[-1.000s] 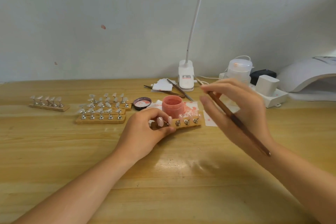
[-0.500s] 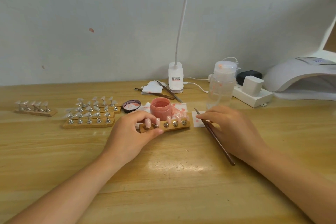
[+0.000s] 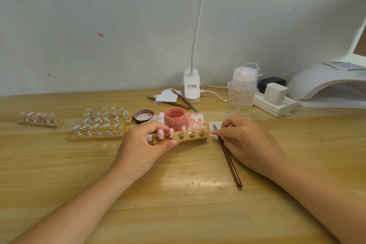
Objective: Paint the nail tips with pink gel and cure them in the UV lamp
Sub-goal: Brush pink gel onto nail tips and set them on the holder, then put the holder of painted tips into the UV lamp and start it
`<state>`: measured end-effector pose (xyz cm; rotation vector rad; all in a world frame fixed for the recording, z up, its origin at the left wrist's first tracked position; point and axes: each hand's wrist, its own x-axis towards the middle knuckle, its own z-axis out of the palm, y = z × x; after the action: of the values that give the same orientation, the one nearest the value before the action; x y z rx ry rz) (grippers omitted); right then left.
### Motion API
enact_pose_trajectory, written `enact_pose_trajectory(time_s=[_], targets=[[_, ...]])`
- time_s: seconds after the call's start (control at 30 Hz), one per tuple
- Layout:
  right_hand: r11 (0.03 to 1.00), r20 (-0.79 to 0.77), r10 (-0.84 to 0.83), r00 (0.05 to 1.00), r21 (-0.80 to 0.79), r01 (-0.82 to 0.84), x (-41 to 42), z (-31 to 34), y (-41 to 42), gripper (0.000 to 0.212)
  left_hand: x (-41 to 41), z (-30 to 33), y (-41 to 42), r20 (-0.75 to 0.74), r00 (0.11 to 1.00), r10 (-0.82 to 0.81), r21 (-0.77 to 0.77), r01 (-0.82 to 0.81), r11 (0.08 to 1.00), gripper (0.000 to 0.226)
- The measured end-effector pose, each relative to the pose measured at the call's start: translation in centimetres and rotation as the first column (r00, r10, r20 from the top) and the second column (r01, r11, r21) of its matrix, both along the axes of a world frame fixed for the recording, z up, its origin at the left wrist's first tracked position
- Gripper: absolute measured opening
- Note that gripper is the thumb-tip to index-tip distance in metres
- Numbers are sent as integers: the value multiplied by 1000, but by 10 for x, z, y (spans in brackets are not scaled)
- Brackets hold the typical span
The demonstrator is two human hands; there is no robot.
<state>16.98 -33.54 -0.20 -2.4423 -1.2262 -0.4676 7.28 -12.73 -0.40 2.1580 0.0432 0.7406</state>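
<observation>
Now between painting and curing — left hand [image 3: 142, 148] grips the wooden strip [image 3: 195, 138] of pink nail tips [image 3: 183, 129] on the table [image 3: 178, 204]; right hand [image 3: 251, 142] pinches the brush [image 3: 227, 156] against a wipe. Next: strip into the UV lamp [image 3: 326, 83], far right.

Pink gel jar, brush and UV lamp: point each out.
pink gel jar [image 3: 175, 118], head view, front wall.
brush [image 3: 229, 161], head view, mid-handle.
UV lamp [image 3: 324, 77], head view, white dome top.
</observation>
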Motion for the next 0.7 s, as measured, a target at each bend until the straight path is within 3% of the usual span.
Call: enact_pose_trajectory(time_s=[0.13,0.4,0.5,0.6,0.7], targets=[[998,21,28,999,53,-29,-3,4,0,22,-1,-1,-1,19,1000,21,13,-22,1000,32],[939,3,37,999,343,-36,-6,22,-8,14,-7,16,-13,51,998,33,54,-36,998,28],[877,-81,4,997,478,36,5,31,-16,15,-3,28,-29,29,1000,-2,-19,3,1000,23],[735,-183,24,983,669,107,14,51,-29,18,8,36,-55,51,996,-78,-143,85,986,23],[719,-265,-19,964,667,197,26,76,-53,19,25,40,-90,36,990,-136,-199,141,970,28]])
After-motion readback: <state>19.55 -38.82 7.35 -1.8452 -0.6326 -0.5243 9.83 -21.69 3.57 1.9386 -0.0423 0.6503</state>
